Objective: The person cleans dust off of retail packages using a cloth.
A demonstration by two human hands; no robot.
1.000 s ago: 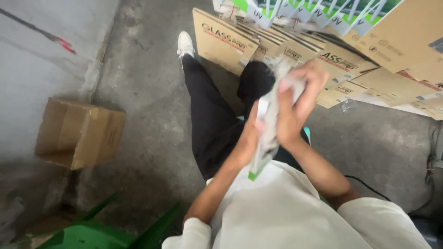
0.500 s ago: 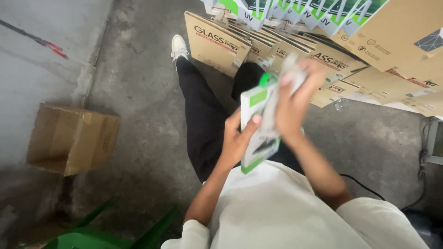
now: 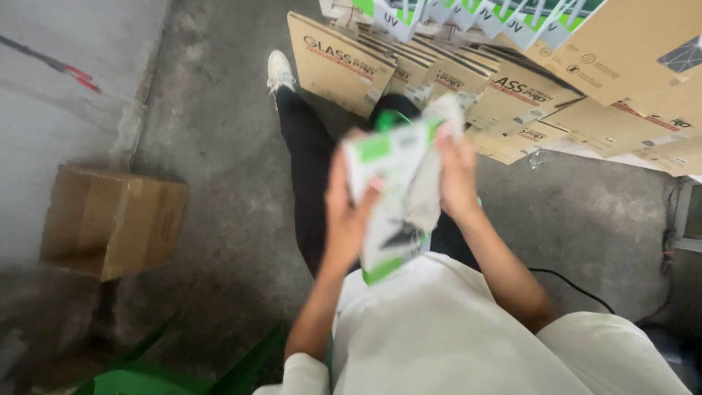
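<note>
I hold a flat white and green package [image 3: 387, 197] upright in front of my chest, its face toward me. My left hand [image 3: 344, 212] grips its left edge with the thumb on the front. My right hand [image 3: 455, 175] holds a pale, thin wrapper or sleeve [image 3: 426, 186] against the package's right side. Both hands are blurred by motion. My black-trousered legs [image 3: 307, 168] stretch out below, ending at a white shoe [image 3: 280, 69].
Rows of flat brown cardboard packages [image 3: 439, 73] and white and green ones [image 3: 475, 14] lean across the top right. An open brown carton [image 3: 110, 219] sits on the concrete floor at left. A green plastic object [image 3: 146, 373] is at bottom left; a black cable [image 3: 585, 292] at right.
The package has turned from edge-on to face me and shifted left. My left hand moved up along its left edge; my right hand dropped a little with the pale wrapper.
</note>
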